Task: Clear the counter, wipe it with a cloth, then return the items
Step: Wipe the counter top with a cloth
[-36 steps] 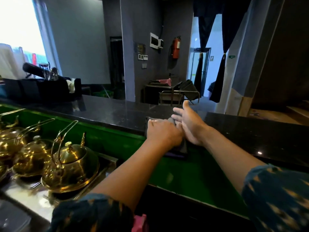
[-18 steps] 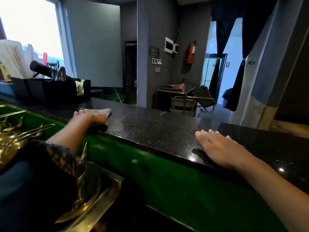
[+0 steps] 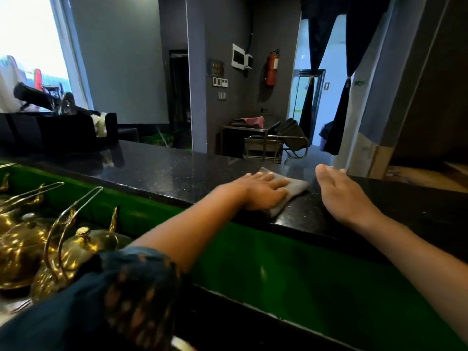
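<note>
A black speckled stone counter (image 3: 177, 173) runs across the view above a green front panel. My left hand (image 3: 260, 192) lies flat, fingers straight, pressing a folded grey cloth (image 3: 295, 190) onto the counter near its front edge. The cloth's right side and far corner stick out from under the fingers. My right hand (image 3: 339, 196) rests flat on the counter just right of the cloth, fingers extended toward the far edge, holding nothing.
Black organiser boxes (image 3: 58, 130) with utensils stand at the counter's far left. Several brass teapots (image 3: 76, 252) with tall wire handles sit on a lower metal surface at the left, below the counter. Beyond the counter are a metal trolley (image 3: 266, 148) and a doorway with dark curtains.
My left hand has swept the cloth rightward along the counter from the far left to beside my right hand. My right hand has stayed flat on the counter.
</note>
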